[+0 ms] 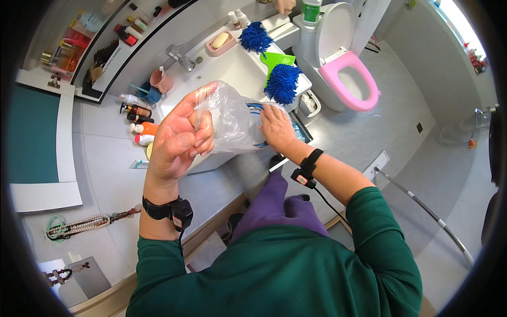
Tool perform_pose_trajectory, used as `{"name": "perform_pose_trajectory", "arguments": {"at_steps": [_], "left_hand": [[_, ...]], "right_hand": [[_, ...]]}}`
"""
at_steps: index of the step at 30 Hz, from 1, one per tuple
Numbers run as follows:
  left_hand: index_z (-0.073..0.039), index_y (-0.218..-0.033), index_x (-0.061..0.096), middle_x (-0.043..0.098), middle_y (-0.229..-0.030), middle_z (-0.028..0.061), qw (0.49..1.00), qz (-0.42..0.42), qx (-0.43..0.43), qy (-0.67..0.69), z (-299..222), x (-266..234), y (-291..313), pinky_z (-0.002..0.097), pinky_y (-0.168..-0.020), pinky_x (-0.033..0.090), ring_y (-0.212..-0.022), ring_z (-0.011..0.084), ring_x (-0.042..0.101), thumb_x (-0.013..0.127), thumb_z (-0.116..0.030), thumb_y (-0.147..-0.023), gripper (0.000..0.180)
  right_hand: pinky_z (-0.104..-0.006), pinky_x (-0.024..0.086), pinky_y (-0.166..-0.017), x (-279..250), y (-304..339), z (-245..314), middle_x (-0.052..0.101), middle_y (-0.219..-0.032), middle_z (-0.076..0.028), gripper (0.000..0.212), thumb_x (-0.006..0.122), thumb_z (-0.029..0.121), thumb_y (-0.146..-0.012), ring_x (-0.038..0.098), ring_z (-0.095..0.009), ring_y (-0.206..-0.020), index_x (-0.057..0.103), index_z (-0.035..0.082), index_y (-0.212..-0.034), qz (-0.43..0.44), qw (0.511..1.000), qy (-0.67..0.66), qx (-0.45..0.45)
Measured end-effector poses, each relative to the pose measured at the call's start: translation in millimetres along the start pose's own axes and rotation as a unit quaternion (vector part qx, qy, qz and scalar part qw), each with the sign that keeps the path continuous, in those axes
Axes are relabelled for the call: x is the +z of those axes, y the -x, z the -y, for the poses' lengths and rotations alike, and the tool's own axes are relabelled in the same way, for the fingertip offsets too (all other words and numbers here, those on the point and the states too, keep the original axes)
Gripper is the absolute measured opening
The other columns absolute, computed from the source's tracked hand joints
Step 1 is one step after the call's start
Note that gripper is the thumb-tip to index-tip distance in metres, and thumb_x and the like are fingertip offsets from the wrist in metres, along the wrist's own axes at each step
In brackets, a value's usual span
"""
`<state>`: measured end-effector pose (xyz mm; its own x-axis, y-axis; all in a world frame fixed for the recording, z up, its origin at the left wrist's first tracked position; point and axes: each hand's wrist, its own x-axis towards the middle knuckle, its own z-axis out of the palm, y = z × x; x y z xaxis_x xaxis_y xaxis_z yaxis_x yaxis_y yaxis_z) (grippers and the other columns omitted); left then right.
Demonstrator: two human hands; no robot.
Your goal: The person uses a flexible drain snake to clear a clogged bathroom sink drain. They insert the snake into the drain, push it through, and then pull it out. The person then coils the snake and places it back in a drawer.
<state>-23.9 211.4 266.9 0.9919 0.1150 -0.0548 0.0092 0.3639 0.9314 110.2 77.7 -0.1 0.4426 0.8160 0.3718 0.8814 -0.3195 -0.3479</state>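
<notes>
A clear plastic bag (228, 117) is stretched between my hands over the front of the white sink. My left hand (185, 129) has its fingers curled around the bag's gathered left end. Flat against the other end lies my right hand (277, 126), fingers stretched out over the plastic. Blue curved edges (254, 107) show at that end beside my right hand; what they belong to I cannot make out. Just beyond my right hand, a blue shaggy brush head (283, 83) and a bright green plastic piece (275, 61) rest on the sink's right rim.
Another blue shaggy head (254, 37) lies by a pink soap dish (221, 43). The faucet (180, 57), cups and bottles (136, 110) stand left of the basin (232, 66). An open drawer (302, 132), a toilet with a pink seat (351, 79) and a long-handled mop (422, 203) are right.
</notes>
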Motion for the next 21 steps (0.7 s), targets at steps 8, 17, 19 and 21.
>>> {"name": "perform_pose_trajectory", "arguments": {"at_steps": [8,17,19,21], "left_hand": [[0.001,-0.14,0.028,0.042,-0.068,-0.0011,0.998,0.04,0.037,-0.007,-4,25,-31,0.0221,-0.052,0.033,-0.051,0.0057,0.035,0.059,-0.03,-0.08,0.074],[-0.001,-0.141,0.03,0.045,-0.068,-0.0005,0.999,0.032,0.017,-0.019,22,56,-52,0.023,-0.057,0.039,-0.052,0.0081,0.039,0.055,-0.023,-0.082,0.067],[-0.001,-0.141,0.03,0.048,-0.067,0.0006,0.997,0.018,-0.021,-0.076,34,64,-55,0.0229,-0.059,0.042,-0.054,0.0089,0.043,0.055,-0.019,-0.083,0.065],[0.0,-0.134,0.041,0.057,-0.071,0.0042,0.992,0.042,-0.051,-0.11,42,66,-57,0.0234,-0.063,0.047,-0.06,0.011,0.052,0.055,-0.008,-0.084,0.052]], "right_hand": [[-0.0438,0.025,-0.108,-69,42,-33,0.032,-0.143,-0.014,0.083,0.073,0.019,-0.07,0.03,-0.029,-0.133,0.031,0.006,-0.14,-0.1,0.99,0.081,0.055],[-0.0399,0.05,-0.064,-101,111,-64,0.063,-0.073,-0.015,0.025,0.061,0.017,-0.083,0.065,-0.026,-0.073,0.057,-0.002,-0.099,-0.052,0.818,-0.304,0.486],[-0.0382,0.049,-0.062,-111,123,-72,0.063,-0.068,-0.014,0.021,0.058,0.016,-0.084,0.065,-0.024,-0.069,0.059,-0.002,-0.094,-0.064,0.794,-0.353,0.49],[-0.0353,0.047,-0.06,-123,133,-77,0.062,-0.068,-0.012,0.018,0.057,0.015,-0.084,0.062,-0.02,-0.066,0.06,0.0,-0.093,-0.103,0.823,-0.325,0.455]]}}
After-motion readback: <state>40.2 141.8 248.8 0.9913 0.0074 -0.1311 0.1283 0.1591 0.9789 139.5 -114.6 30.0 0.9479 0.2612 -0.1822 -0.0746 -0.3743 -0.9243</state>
